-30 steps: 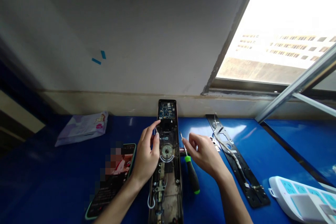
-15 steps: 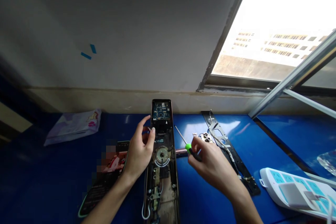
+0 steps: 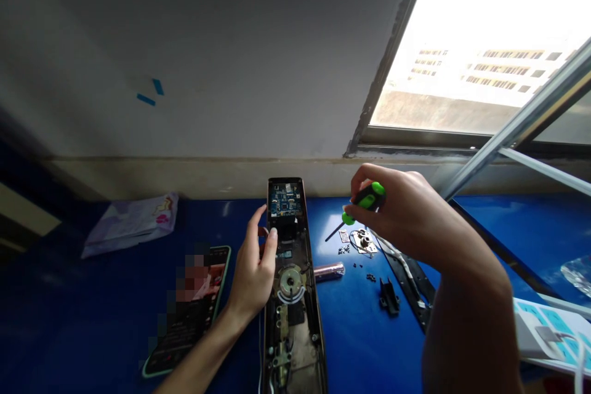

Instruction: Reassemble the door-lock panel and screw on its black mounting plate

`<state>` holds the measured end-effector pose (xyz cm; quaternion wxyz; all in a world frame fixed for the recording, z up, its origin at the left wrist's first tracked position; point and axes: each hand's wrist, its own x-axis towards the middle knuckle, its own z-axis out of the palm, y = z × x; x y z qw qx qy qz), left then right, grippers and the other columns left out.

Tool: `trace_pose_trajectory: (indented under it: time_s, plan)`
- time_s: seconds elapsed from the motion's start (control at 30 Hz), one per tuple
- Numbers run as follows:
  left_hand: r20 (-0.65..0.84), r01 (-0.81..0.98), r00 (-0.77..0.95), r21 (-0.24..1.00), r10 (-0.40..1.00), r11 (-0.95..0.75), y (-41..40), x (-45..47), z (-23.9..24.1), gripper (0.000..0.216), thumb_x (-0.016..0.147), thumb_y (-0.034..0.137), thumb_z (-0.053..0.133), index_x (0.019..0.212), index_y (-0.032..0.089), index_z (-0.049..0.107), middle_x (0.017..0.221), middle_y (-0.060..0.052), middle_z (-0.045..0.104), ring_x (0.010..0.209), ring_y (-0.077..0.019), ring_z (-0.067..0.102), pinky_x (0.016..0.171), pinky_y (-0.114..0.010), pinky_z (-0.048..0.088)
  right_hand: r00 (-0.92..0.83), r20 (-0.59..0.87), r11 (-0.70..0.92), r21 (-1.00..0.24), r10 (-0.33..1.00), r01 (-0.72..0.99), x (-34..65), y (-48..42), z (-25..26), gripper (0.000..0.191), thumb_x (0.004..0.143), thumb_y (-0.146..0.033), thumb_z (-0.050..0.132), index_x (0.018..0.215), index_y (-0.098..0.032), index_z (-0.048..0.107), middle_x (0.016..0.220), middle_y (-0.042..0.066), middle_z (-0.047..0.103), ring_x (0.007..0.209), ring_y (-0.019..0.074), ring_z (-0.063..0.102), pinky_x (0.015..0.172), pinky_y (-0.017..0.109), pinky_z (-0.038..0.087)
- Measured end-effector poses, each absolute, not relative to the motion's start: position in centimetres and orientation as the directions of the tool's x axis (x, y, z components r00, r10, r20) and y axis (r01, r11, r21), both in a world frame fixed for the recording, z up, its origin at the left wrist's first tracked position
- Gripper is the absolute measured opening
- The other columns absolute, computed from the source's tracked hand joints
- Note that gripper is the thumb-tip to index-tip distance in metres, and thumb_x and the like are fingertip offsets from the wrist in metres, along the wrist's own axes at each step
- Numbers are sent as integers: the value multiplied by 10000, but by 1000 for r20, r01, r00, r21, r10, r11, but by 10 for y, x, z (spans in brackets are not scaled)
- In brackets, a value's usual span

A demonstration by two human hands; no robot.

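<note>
The long, opened electronic door lock [image 3: 302,320] lies in front of me, a blue circuit board [image 3: 285,199] at its far end and a round metal part [image 3: 290,281] near its middle. My left hand [image 3: 253,271] grips its left edge, thumb over the rim and fingers along the outside. In my right hand [image 3: 392,209] is a green and black screwdriver [image 3: 367,200], held above the table right of the lock. Its shaft tilts down and left, the tip apart from the lock. Small screws [image 3: 344,250] lie below it, beside a small board with a round part [image 3: 364,240].
A copper-coloured cylinder [image 3: 329,272] touches the lock's right side. Farther right are a black plastic bracket [image 3: 389,297], a long black plate with cable [image 3: 410,286] and a white power strip [image 3: 554,332]. On the left lie a phone [image 3: 194,314] and a purple packet [image 3: 132,221].
My right hand has lifted the screwdriver up and right, away from the lock, uncovering the screws and bracket. My left hand stays on the lock's edge. The view has shifted slightly.
</note>
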<state>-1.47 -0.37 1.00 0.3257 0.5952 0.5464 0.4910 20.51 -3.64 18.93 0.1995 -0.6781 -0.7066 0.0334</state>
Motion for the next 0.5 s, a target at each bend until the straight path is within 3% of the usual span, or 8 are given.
trace_pose_trajectory:
  time_s: [0.27, 0.5]
  plan:
    - [223, 253, -53, 946, 973, -203, -14, -5, 5, 565, 1079, 511, 460, 1583, 257, 435, 1517, -133, 613, 1414, -333, 586, 1216, -562, 441, -4, 378, 222, -535, 926, 815, 220, -25, 187, 231, 860, -412, 781, 959, -222, 695, 815, 35, 771, 622, 165, 696, 531, 278, 542]
    - [185, 211, -21, 961, 982, -177, -25, 7, 3, 561, 1086, 561, 451, 1598, 334, 423, 1608, -80, 562, 1502, -332, 516, 1263, -587, 392, -28, 348, 207, -489, 937, 847, 225, -26, 174, 155, 925, -362, 753, 961, -231, 678, 754, 8, 764, 591, 146, 683, 514, 251, 515]
